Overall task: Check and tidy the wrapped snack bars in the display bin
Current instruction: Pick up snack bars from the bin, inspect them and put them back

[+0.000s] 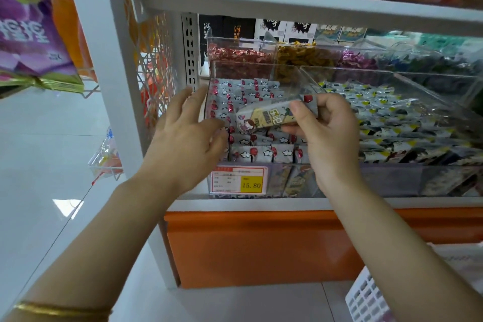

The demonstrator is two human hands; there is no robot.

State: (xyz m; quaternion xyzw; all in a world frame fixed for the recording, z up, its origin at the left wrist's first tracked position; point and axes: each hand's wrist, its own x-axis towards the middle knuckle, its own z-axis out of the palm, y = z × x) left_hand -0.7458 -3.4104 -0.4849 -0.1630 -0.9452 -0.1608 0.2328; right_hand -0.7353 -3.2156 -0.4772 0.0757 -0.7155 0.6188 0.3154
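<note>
My left arm reaches up from the bottom left, with a gold bangle on it. My left hand is spread wide at the left wall of the clear bin. The fingers are straight and apart, and they hold nothing. The fingertips point up along that left wall. My thumb hangs just over the bin's left side, close to the bars there (I can't tell if it touches them).

Inside the bin, the wrapped snack bars stand packed in rows. They are grey with red spots and little white clouds.

Above the middle of the bin is one snack bar, lifted clear of the rows. It is tilted, with its left end lower. Its wrapper shows yellow, green and a little cartoon face.

My right hand is over the right side of the bin. The thumb and curled fingers pinch the right end of that bar, so the rest sticks out to the left, toward my other hand.

On the bin's front wall is a price tag that reads 15.80.
</note>
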